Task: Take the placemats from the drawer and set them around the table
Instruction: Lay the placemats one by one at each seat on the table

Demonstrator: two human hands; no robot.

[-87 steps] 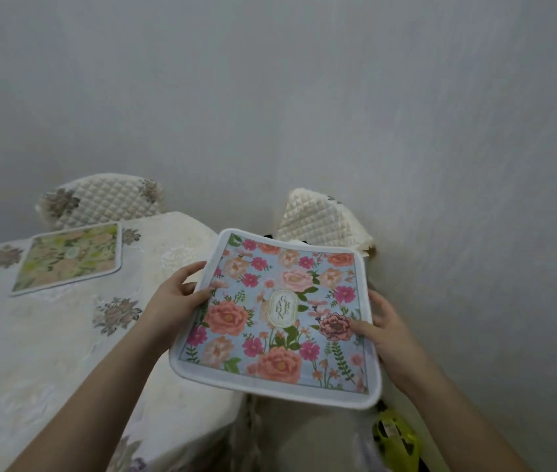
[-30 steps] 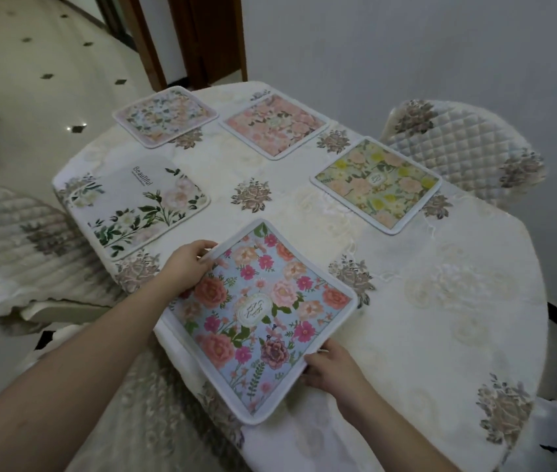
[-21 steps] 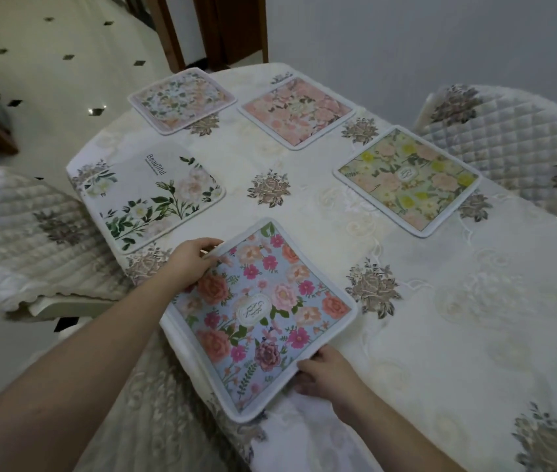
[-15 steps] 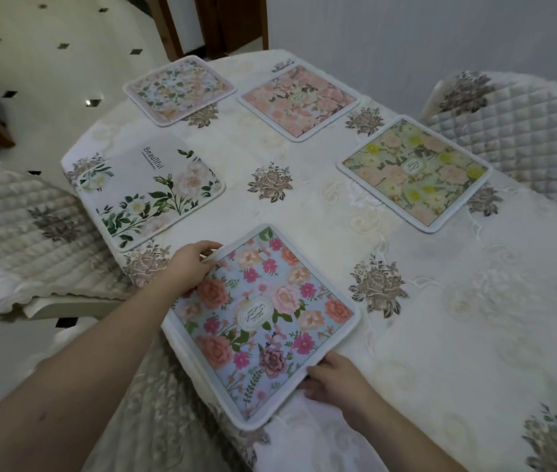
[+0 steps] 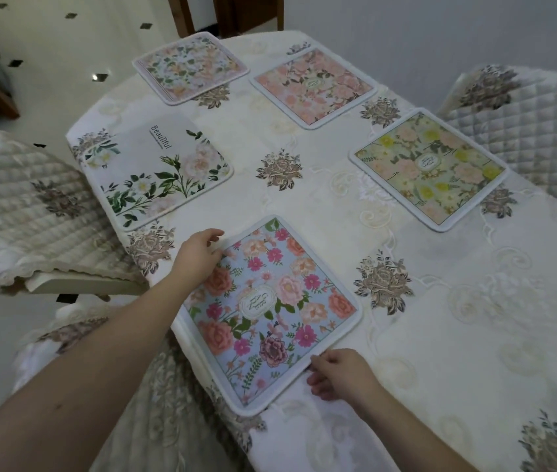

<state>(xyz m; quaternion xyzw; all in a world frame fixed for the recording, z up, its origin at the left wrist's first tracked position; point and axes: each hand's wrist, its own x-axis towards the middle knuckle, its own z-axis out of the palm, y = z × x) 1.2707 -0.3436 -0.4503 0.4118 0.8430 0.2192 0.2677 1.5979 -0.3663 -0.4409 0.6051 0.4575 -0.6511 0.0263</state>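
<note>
Placemats: the blue floral placemat (image 5: 270, 311) lies flat on the desk (image 5: 457, 335) between the hands, one corner just past the near edge. The left hand (image 5: 198, 257) rests loosely curled on its far-left edge; the right hand (image 5: 338, 373) pinches the near-right edge with bent fingers. Beyond the left hand lies the white leafy placemat (image 5: 154, 175), printed "Beautiful". Farther off lie the pale floral placemat (image 5: 190, 68) and the pink placemat (image 5: 312, 85). Beyond the right hand lies the yellow-green placemat (image 5: 430, 168). Five are down, so the task looks nearly done; only a final nudge and release seem left. The oval labels on three mats are too small to read.
</note>
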